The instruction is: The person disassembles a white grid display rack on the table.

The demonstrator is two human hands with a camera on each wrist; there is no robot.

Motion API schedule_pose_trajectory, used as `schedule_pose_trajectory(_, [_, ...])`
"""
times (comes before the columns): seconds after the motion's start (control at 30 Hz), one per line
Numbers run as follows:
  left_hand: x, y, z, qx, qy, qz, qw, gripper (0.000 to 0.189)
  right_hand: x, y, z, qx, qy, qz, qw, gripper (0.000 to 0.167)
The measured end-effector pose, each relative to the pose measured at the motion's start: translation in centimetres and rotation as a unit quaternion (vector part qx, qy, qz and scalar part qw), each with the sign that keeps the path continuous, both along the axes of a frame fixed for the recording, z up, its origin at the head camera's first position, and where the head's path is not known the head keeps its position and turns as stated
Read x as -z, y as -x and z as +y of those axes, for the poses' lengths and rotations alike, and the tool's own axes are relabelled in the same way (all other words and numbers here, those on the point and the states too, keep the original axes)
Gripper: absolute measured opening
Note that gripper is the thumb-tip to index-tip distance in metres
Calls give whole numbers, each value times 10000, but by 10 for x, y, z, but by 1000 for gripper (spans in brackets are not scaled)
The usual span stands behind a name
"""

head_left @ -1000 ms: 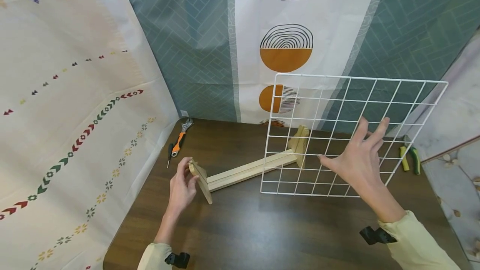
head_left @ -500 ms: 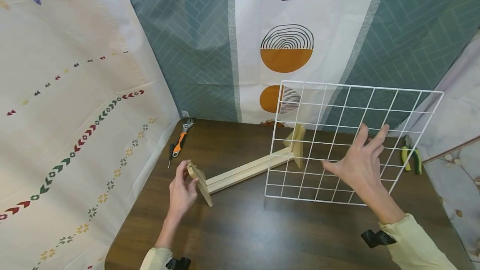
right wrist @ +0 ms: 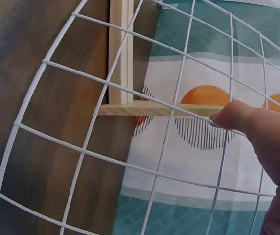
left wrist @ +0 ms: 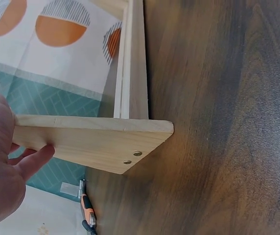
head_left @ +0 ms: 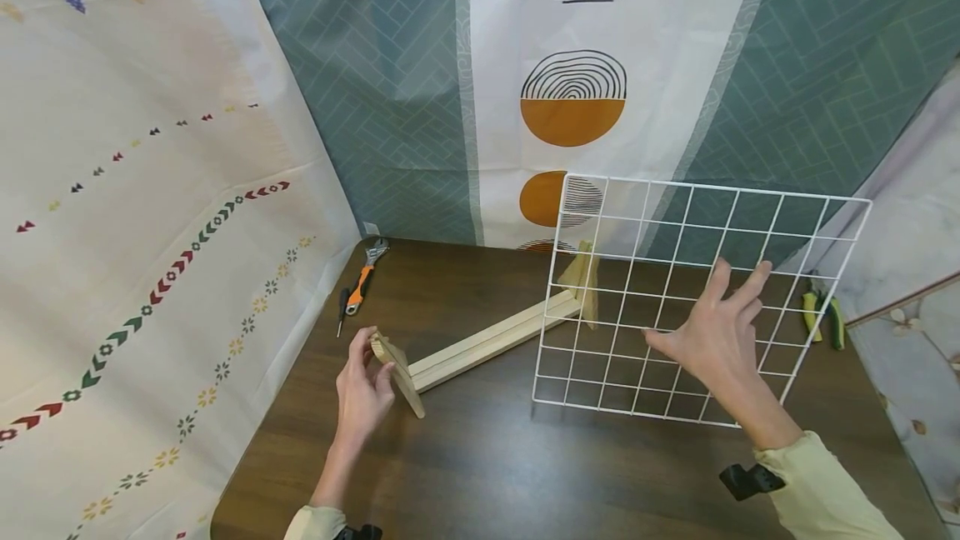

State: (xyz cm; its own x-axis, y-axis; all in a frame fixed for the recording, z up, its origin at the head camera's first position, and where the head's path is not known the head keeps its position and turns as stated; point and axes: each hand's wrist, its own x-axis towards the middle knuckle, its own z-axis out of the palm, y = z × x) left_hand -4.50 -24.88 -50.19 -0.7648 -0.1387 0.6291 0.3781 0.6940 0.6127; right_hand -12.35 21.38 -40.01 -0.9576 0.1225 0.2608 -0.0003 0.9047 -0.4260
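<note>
My left hand (head_left: 362, 397) pinches the top of the near end board (head_left: 401, 377) of a pale wooden stand, thumb on one face and fingers on the other. Two round metal fasteners (left wrist: 132, 157) show low on that board in the left wrist view. A long wooden rail (head_left: 491, 344) joins it to a second end board (head_left: 590, 298) farther back. My right hand (head_left: 716, 344), fingers spread, holds a white wire grid (head_left: 633, 413) upright and slightly tilted. Its thumb (right wrist: 235, 117) lies across a wire. In the head view the grid overlaps the far end board.
An orange-handled adjustable wrench (head_left: 362, 283) and a dark screwdriver (head_left: 342, 307) lie at the brown table's back left. Green-handled pliers (head_left: 834, 323) lie at the right, close to the grid. Patterned cloths (head_left: 408, 107) hang behind and at the sides.
The grid has come down in the head view, its right side dropping more and shifting left. The stand has shifted slightly left, its far end board most. Both hands keep their holds.
</note>
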Motion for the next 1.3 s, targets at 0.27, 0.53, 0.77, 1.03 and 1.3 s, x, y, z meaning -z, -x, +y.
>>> schedule_pose_trajectory(0.27, [-1,-6,3,-47,-146,27,9999,73,7,0,-1,16,23,-123,9999,146])
schedule_pose_trajectory(0.53, [0,-10,2,-102,-256,5,9996,70,11,-2,-2,-7,12,-42,10000,144])
schedule_pose_trajectory(0.77, [2,-13,0,-86,-258,-113,9996,70,13,-2,-5,-50,39,-18,10000,143])
schedule_pose_trajectory(1.03, [3,-16,-3,-143,-130,-107,9998,71,15,-2,-7,-89,50,-13,9999,143])
schedule_pose_trajectory(1.3, [3,-18,-6,-222,43,12,9997,69,16,-2,-7,-136,19,32,9999,143])
